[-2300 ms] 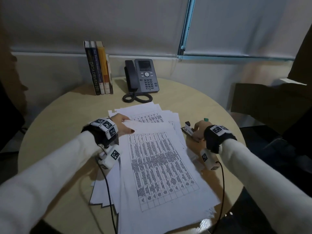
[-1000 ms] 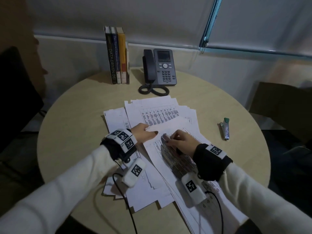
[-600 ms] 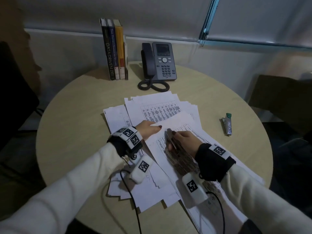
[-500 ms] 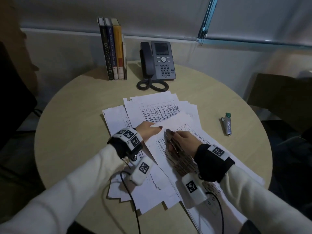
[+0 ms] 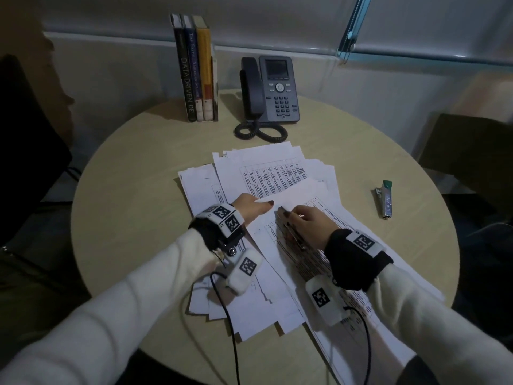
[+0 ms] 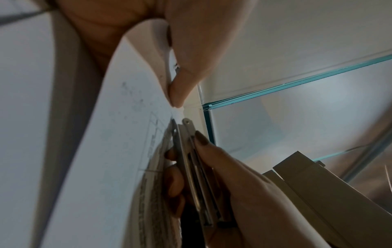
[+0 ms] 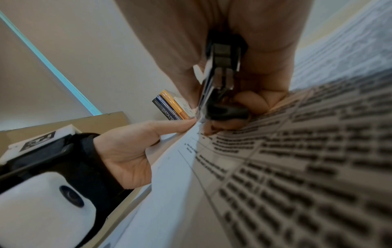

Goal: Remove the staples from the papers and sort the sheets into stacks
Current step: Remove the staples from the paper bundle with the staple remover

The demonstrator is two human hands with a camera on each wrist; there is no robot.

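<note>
Now, closest to the person, the printed white paper packet with dense black tables [image 5: 341,273] lies slanted over the near edge of the round pale wooden table [image 5: 138,190]. The right hand [image 5: 304,226] lies on it. A couple of seconds ago this hand was away at the right side of the table among the tools. It has since come across, and its fingers are curled round a slim silver metal staple remover [image 6: 195,167]. The tool's tip points at the packet's upper left corner. Over the last half second the hand has barely shifted, so I judge it is working the tip in at the staple, not travelling.

Just beyond, the left hand [image 5: 251,208] keeps its place at that same corner. Thumb and fingers pinch the plain white top sheet [image 5: 294,193], which curls up off the page beneath. That opens the corner for the tool. The staple itself cannot be made out in any view, so whether it has come free is unclear.

Behind the hands, more loose white printed sheets [image 5: 266,173] lie fanned and overlapping, not yet squared into separate stacks. Sorting looks barely begun.

Further right, well apart from the paper, a small metal stapler with a green end [image 5: 384,200] lies alone where the right hand left it. At the far edge stand a dark grey desk phone [image 5: 273,93] and a row of upright books [image 5: 195,70].
</note>
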